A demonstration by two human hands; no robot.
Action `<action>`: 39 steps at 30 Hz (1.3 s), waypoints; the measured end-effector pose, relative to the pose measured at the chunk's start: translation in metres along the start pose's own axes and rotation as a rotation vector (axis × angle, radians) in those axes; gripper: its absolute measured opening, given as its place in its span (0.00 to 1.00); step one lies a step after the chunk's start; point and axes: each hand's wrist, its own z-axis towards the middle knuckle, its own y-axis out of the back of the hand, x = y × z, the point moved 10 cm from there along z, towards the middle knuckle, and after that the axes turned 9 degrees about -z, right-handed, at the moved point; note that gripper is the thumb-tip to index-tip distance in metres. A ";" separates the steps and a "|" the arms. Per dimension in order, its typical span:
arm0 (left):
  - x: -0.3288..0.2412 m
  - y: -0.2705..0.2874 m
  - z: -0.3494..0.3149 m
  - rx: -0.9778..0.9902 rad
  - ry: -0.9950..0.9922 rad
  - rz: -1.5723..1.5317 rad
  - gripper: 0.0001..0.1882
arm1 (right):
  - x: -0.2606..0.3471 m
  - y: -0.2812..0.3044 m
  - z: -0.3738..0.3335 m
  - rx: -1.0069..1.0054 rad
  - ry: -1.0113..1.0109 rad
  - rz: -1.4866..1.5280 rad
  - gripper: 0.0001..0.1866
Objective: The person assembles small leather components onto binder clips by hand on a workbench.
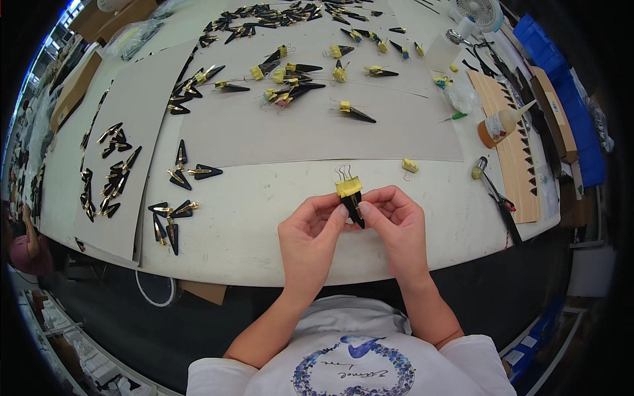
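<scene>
Between my two hands, over the near edge of the table, is a black pointed hair clip [353, 210] with its tip toward me. A yellow binder clip [349, 187] grips its wide end, wire handles pointing away. My left hand [310, 231] pinches the hair clip's left side, thumb on top. On the other side, my right hand [397, 228] has its thumb and fingers closed on the lower part near the tip. A loose yellow binder clip [410, 165] lies beyond my right hand. Farther out, another black hair clip [360, 114] lies with a yellow binder clip on it.
Grey boards [277, 142] cover much of the white table [257, 231], with many black hair clips spread over them. At the right are an orange-brown squeeze bottle [496, 129], a metal tool with red-and-black handles [494, 188], a cardboard strip [522, 198] and blue bins [561, 92]. A small fan [477, 13] stands far right.
</scene>
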 end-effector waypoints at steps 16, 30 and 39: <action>0.004 0.004 0.004 0.002 0.068 -0.011 0.10 | 0.005 -0.003 0.003 -0.027 0.041 -0.027 0.05; 0.005 0.004 0.006 0.023 0.119 -0.048 0.12 | 0.009 -0.004 0.005 0.009 0.057 -0.071 0.04; 0.007 0.006 0.007 0.030 0.144 -0.051 0.14 | 0.011 -0.006 0.007 0.068 0.038 -0.123 0.04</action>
